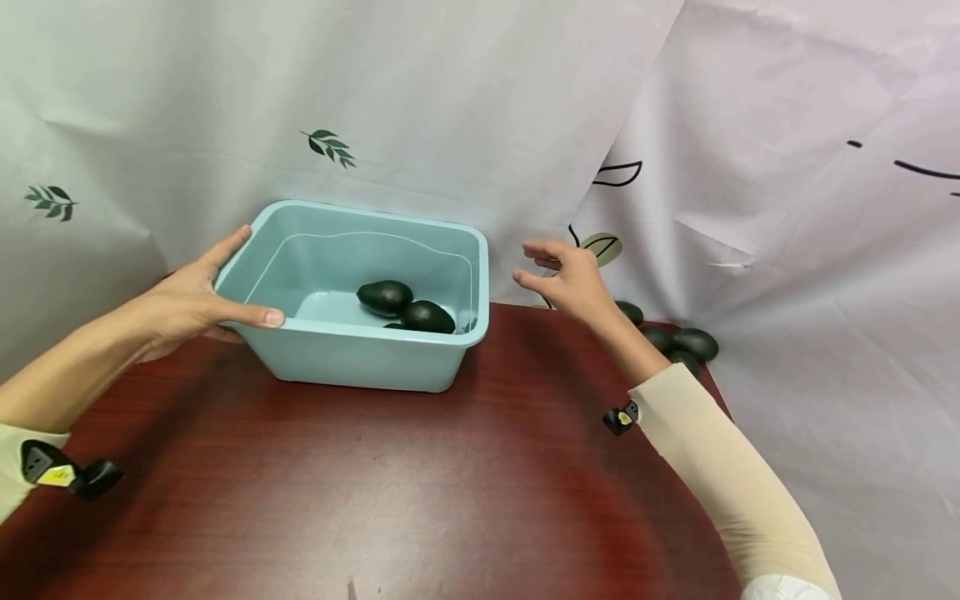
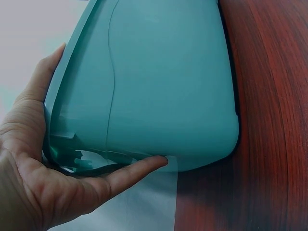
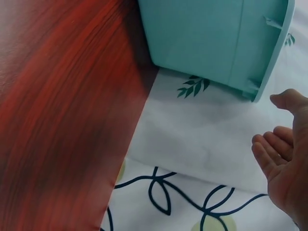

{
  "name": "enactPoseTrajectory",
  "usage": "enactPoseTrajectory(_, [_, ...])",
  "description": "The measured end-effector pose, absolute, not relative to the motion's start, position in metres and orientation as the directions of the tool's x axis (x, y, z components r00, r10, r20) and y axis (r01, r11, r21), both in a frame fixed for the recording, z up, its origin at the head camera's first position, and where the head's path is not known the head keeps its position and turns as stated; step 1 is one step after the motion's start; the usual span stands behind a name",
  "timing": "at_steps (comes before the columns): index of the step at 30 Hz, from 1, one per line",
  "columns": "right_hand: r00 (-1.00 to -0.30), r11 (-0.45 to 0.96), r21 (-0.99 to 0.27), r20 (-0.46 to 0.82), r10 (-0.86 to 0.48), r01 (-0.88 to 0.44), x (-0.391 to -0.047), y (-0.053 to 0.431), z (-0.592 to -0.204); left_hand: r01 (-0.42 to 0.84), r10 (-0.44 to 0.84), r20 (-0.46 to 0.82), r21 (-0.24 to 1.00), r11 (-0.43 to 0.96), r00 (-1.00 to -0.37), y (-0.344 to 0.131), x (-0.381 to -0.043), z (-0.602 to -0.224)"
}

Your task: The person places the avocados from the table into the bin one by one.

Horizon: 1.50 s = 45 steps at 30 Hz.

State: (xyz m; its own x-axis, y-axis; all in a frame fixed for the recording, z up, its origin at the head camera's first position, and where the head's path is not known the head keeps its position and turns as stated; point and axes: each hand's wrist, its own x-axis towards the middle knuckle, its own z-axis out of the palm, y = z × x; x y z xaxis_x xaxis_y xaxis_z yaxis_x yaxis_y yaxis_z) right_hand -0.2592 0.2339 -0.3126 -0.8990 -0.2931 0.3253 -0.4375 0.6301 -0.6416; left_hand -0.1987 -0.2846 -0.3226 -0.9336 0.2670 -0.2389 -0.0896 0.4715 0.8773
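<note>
My left hand (image 1: 183, 296) grips the corner of a light blue plastic tub (image 1: 360, 362). In the head view its thumb lies along the near rim and a finger reaches up the left end. The left wrist view shows that hand (image 2: 62, 187) spread round the tub's corner (image 2: 168, 86). Inside the tub lie dark green avocados (image 1: 386, 297), one partly hidden by the near wall. My right hand (image 1: 566, 275) is in the air to the right of the tub, fingers loosely bent and holding nothing. In the right wrist view this hand (image 3: 286, 154) is apart from the tub (image 3: 202, 38).
Several more avocados (image 1: 695, 342) lie at the right edge of the dark red wooden table (image 1: 420, 492), partly behind my right forearm. A white cloth with leaf prints (image 1: 450, 100) hangs behind the table and along its right side.
</note>
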Motion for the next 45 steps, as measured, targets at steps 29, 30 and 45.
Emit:
enactPoseTrajectory(29, [-0.936,0.65,-0.676,0.283,-0.208,-0.348,-0.242,0.279,-0.337,-0.082,0.274,-0.224,0.891,0.447,-0.935,-0.279,-0.203,-0.322])
enactPoseTrajectory(30, [-0.937,0.65,-0.676,0.285,-0.204,-0.347,-0.242,0.28,-0.338,-0.083,0.274,-0.224,0.891,0.447,-0.935,-0.28,-0.203,-0.322])
enactPoseTrajectory(45, [-0.942,0.649,-0.688,0.293,-0.161,-0.325,-0.241,0.303,-0.35,-0.094,0.265,-0.23,0.892,0.441,-0.936,-0.284,-0.201,-0.324])
